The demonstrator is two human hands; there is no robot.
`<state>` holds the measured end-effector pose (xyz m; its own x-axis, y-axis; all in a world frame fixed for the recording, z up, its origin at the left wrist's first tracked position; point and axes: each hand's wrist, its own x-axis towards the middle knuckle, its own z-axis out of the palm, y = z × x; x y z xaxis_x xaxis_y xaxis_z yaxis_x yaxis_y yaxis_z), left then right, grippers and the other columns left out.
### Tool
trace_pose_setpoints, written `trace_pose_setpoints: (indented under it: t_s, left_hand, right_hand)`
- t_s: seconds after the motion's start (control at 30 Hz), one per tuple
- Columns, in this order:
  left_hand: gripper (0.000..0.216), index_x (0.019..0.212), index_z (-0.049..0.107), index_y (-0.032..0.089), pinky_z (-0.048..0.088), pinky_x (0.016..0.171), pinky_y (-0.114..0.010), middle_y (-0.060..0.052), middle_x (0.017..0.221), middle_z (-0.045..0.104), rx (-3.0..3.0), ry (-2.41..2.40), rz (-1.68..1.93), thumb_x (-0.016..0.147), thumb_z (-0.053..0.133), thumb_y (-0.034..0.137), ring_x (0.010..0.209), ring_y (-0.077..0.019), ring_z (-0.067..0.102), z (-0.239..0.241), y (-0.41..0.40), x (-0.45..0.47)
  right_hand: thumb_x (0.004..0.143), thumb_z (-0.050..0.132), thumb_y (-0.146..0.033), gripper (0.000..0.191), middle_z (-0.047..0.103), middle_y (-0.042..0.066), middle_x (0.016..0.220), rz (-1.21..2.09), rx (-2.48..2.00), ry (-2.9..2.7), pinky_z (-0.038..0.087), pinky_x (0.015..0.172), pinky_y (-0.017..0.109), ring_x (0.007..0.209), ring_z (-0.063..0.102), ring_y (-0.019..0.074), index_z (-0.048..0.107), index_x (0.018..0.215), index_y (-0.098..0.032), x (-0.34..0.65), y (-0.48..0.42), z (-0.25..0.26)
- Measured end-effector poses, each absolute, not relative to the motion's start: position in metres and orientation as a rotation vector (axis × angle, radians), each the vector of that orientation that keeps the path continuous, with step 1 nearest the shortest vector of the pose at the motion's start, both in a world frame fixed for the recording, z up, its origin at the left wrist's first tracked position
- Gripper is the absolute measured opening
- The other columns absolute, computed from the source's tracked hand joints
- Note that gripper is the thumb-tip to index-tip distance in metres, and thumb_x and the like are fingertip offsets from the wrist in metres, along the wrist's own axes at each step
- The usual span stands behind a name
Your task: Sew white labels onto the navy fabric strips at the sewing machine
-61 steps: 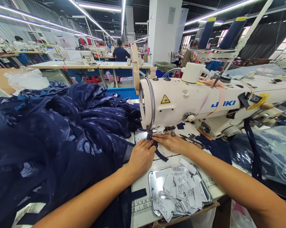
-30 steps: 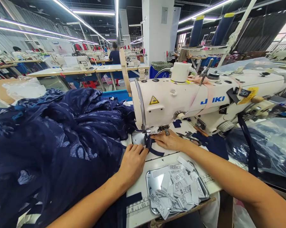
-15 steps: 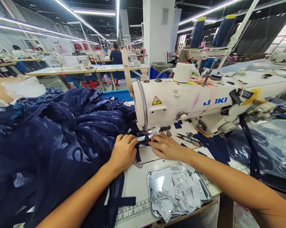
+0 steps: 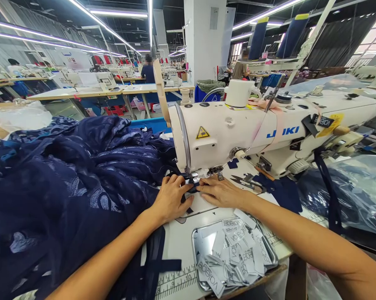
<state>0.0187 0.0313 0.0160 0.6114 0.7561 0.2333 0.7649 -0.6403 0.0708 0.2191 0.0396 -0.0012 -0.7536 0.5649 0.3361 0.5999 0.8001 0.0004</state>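
Note:
A narrow navy fabric strip (image 4: 192, 189) lies under the presser foot (image 4: 193, 180) of a white sewing machine (image 4: 213, 137). My left hand (image 4: 172, 198) rests just left of the foot, thumb apart from the fingers, its index finger reaching to the strip. Right of the foot, my right hand (image 4: 221, 191) lies palm down with fingers stretched out and fingertips on the strip. Neither hand visibly grips it. A heap of navy printed cloth (image 4: 113, 162) fills the left side beside my left hand. Thread snips (image 4: 249, 183) lie beyond my right wrist.
A metal tray (image 4: 196, 250) of white printed labels (image 4: 236, 246) stands in front of my hands, near a ruler scale (image 4: 174, 280) on the table edge. Navy scraps (image 4: 278, 191) and a clear plastic bag (image 4: 359, 187) lie to the right. People sit at machines behind.
My left hand has shifted slightly right and its thumb has spread out toward me. The strip end beside it is now mostly covered. My right hand stays nearly in place.

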Motion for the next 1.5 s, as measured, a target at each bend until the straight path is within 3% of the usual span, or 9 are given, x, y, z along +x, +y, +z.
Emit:
trace_pose_setpoints:
  t_s: [0.13,0.3,0.43,0.67,0.83,1.1,1.33,1.5]
  left_hand:
    - [0.033,0.105,0.06,0.019,0.036,0.077,-0.043,-0.007,0.088,0.057,-2.767,-1.361,-0.396,0.077,0.047,0.032,0.088,-0.0242,0.047,0.0155,0.0312,0.0195]
    - [0.027,0.071,0.063,0.015,0.034,0.079,-0.043,-0.008,0.077,0.059,-2.501,-1.317,-0.52,0.079,0.046,0.034,0.081,-0.0234,0.05,0.0169,0.025,0.0179]
    - [0.022,0.082,0.063,0.015,0.033,0.082,-0.042,-0.008,0.089,0.061,-2.53,-1.279,-0.606,0.079,0.047,0.03,0.086,-0.0224,0.051,0.0157,0.024,0.0157]
    - [0.03,0.104,0.061,0.021,0.033,0.077,-0.042,-0.007,0.088,0.057,-2.734,-1.281,-0.443,0.08,0.046,0.029,0.086,-0.023,0.047,0.0112,0.029,0.0157]
    - [0.035,0.11,0.059,0.022,0.034,0.075,-0.041,-0.007,0.089,0.055,-2.802,-1.436,-0.356,0.077,0.047,0.028,0.087,-0.0232,0.046,0.0142,0.0285,0.0184]
    - [0.036,0.105,0.059,0.017,0.034,0.077,-0.042,-0.007,0.092,0.057,-2.761,-1.521,-0.448,0.071,0.051,0.027,0.088,-0.0242,0.047,0.0137,0.0255,0.0217]
    - [0.013,0.076,0.06,0.018,0.033,0.077,-0.039,-0.002,0.079,0.057,-2.839,-1.48,-0.564,0.069,0.049,0.022,0.083,-0.02,0.049,0.015,0.0247,0.0186]
    - [0.025,0.093,0.061,0.018,0.032,0.076,-0.038,-0.004,0.084,0.06,-2.815,-1.488,-0.583,0.079,0.041,0.021,0.082,-0.0194,0.05,0.0138,0.027,0.0192]
  right_hand:
    - [0.084,0.048,-0.022,0.026,0.058,0.011,0.103,-0.159,-0.887,-2.673,0.047,0.072,0.033,0.084,0.056,0.0199,0.061,0.105,-0.014,0.2189,0.0391,-0.0006]
    - [0.084,0.047,-0.021,0.025,0.058,0.01,0.1,-0.151,-0.873,-2.663,0.046,0.07,0.032,0.082,0.056,0.0193,0.062,0.103,-0.014,0.2194,0.0392,-0.0013]
    - [0.085,0.046,-0.022,0.025,0.058,0.01,0.1,-0.141,-0.859,-2.664,0.046,0.069,0.032,0.081,0.056,0.019,0.062,0.103,-0.015,0.2195,0.0398,-0.0019]
    - [0.085,0.045,-0.024,0.025,0.059,0.01,0.103,-0.166,-0.896,-2.659,0.046,0.074,0.032,0.083,0.057,0.0188,0.063,0.102,-0.018,0.2193,0.041,-0.0013]
    - [0.085,0.045,-0.024,0.025,0.06,0.009,0.102,-0.158,-0.887,-2.655,0.047,0.076,0.033,0.084,0.057,0.019,0.063,0.102,-0.018,0.22,0.0419,-0.002]
    - [0.086,0.044,-0.023,0.026,0.06,0.01,0.101,-0.144,-0.893,-2.651,0.047,0.074,0.033,0.081,0.058,0.0184,0.063,0.102,-0.018,0.2191,0.041,-0.0012]
    - [0.086,0.042,-0.023,0.026,0.061,0.009,0.101,-0.177,-0.874,-2.653,0.047,0.071,0.033,0.08,0.058,0.0183,0.063,0.102,-0.018,0.219,0.0406,-0.0003]
    - [0.085,0.046,-0.022,0.025,0.061,0.009,0.101,-0.2,-0.87,-2.664,0.047,0.072,0.032,0.08,0.059,0.0184,0.064,0.101,-0.017,0.218,0.0402,0.0013]
